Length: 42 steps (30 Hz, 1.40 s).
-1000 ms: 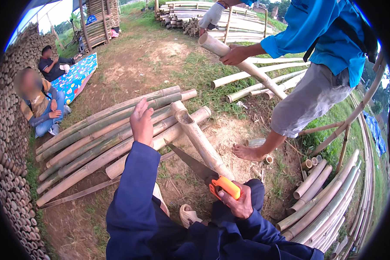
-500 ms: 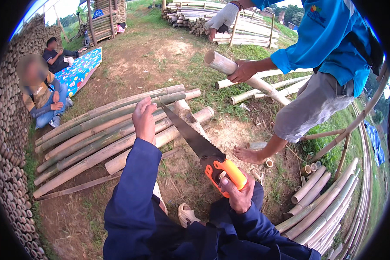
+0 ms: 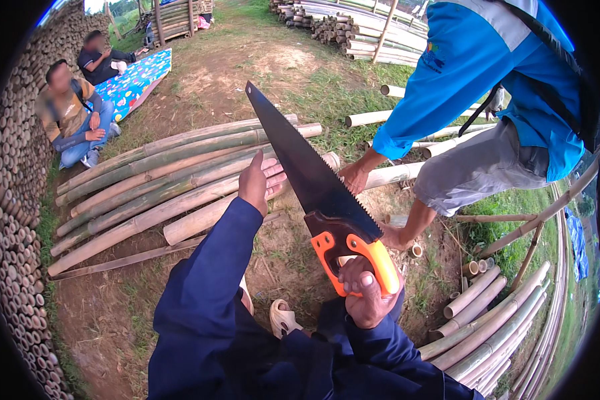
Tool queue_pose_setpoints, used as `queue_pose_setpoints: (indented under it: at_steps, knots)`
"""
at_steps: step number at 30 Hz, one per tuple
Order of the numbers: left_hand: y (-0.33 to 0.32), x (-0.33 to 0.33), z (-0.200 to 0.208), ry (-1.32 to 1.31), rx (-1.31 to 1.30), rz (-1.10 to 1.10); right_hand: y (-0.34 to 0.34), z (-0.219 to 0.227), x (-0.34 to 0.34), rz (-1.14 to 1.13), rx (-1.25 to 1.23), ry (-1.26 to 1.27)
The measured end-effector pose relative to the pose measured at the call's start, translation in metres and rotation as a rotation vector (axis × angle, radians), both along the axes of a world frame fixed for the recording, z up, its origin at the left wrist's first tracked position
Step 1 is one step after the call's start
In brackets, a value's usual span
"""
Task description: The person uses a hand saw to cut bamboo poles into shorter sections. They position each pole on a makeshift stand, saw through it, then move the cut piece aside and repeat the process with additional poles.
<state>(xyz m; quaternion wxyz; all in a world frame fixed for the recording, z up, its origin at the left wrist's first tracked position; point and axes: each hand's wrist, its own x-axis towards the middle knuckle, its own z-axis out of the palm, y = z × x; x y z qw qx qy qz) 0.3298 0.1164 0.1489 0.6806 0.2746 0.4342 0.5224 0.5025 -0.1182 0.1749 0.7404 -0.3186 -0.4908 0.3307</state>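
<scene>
My right hand grips the orange handle of a hand saw. Its dark blade points up and away to the left, with the teeth along the right edge. My left hand is empty and open beside the blade, fingers stretched out, above the row of bamboo poles. Beyond the saw, a co-worker in a blue shirt bends over with a hand at the end of a bamboo pole. The blade partly hides that end.
More cut bamboo lies at the lower right, with other poles stacked at the back. A tall bamboo stack lines the left side. Two people sit near a blue patterned mat. The co-worker's bare foot is near the saw.
The saw has risen closer to me, its blade more upright. My left hand has dropped and turned toward the right. The co-worker has bent down and lowered the bamboo pole.
</scene>
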Motion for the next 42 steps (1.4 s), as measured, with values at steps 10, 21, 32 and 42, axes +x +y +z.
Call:
queue_pose_setpoints:
  at_steps: [10, 21, 32, 42]
  knots:
    - [0.002, -0.009, 0.010, -0.042, 0.216, -0.017, -0.003, -0.021, -0.001, 0.226, 0.053, 0.207]
    - [0.017, -0.050, 0.016, -0.334, 0.091, 0.025, -0.021, -0.032, -0.026, 0.297, 0.155, -0.432]
    - [0.033, -0.075, -0.010, -0.547, 0.436, -0.205, -0.027, -0.054, -0.029, 0.219, 0.037, -0.641]
    - [0.029, -0.063, 0.005, -0.465, 0.194, -0.100, -0.030, -0.031, -0.037, 0.197, 0.067, -0.577]
